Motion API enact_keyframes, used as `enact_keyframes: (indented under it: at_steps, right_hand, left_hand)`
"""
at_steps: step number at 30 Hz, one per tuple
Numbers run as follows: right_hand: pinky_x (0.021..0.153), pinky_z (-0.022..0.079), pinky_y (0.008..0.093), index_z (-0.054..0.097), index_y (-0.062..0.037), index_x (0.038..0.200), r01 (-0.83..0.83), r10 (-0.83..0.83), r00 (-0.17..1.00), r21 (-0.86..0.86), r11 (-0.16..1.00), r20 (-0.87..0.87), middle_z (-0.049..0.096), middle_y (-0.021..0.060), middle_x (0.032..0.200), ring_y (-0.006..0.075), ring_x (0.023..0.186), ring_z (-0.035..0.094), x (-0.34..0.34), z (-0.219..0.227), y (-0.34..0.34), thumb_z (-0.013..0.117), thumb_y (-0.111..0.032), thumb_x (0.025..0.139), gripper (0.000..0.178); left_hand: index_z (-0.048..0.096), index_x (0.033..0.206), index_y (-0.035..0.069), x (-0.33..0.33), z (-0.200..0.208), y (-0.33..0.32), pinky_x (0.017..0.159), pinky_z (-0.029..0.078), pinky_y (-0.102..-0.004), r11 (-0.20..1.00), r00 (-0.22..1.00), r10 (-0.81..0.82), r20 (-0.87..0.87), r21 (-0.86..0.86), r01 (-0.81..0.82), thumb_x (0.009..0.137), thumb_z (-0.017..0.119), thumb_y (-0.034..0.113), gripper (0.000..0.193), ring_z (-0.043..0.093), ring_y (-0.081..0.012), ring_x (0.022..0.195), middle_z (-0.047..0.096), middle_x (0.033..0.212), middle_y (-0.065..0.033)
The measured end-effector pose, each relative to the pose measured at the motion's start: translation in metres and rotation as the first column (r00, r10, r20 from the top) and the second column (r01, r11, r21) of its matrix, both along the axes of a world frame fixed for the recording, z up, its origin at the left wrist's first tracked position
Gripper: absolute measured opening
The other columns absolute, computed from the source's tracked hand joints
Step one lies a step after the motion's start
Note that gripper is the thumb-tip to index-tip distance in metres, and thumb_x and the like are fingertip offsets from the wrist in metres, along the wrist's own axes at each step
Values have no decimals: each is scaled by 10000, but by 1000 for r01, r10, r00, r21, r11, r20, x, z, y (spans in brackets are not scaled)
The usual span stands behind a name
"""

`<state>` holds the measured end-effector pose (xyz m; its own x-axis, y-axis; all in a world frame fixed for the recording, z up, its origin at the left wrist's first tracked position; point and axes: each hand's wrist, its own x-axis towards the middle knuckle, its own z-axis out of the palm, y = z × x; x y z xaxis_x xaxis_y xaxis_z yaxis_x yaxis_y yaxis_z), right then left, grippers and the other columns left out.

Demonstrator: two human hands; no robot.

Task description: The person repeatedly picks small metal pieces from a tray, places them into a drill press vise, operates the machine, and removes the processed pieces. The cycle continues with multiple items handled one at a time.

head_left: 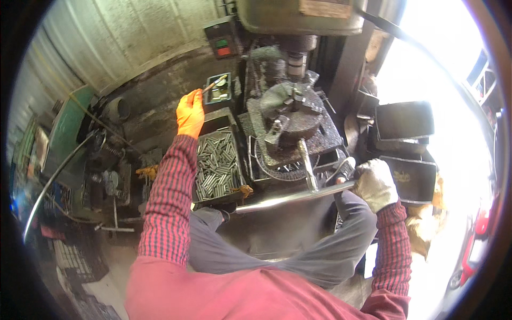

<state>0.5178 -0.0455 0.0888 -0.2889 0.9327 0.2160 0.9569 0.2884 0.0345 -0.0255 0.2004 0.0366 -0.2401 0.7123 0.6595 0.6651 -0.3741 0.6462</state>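
Observation:
My left hand [190, 113], in an orange glove, is raised beyond a tray and grips a small brush [215, 84] whose tip points at a small tin [218, 89] beside the machine. My right hand [375, 184], in a whitish glove, is closed around the end of a long shiny metal lever [293, 198] that runs left across my lap. Between my hands stands a drill press [293, 58] with a round chuck fixture [290, 120] on its table. A dark tray [205, 127] holding several short metal rods [216, 165] lies under my left forearm.
A control box with green and red buttons [222, 42] sits on the machine column. Dark metal bins [405, 121] stack at the right. Machine parts, springs and a green cabinet [66, 128] crowd the left, with black crates [74, 258] on the floor.

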Motion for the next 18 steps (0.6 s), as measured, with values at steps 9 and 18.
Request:
enact_keyframes:
  at_steps: [9, 18]
  right_hand:
    - [827, 530, 462, 753, -78, 836, -11, 12, 999, -14, 1000, 53, 702, 137, 788, 326, 863, 696, 3, -3, 3, 799, -645, 842, 569]
    - [927, 561, 459, 775, -33, 945, -13, -16, 985, -168, 986, -171, 744, 191, 937, 369, 961, 717, -7, 33, -11, 833, -248, 769, 284]
  left_hand:
    - [702, 1347, 105, 7, -14, 30, 926, 553, -531, 921, 917, 108, -383, -307, -238, 1074, 609, 419, 426, 714, -418, 1081, 739, 1137, -197]
    - [353, 1671, 19, -27, -29, -76, 1035, 536, -444, 878, 989, 146, -7, -460, -133, 1038, 657, 595, 907, 709, -348, 1182, 720, 1293, -234]
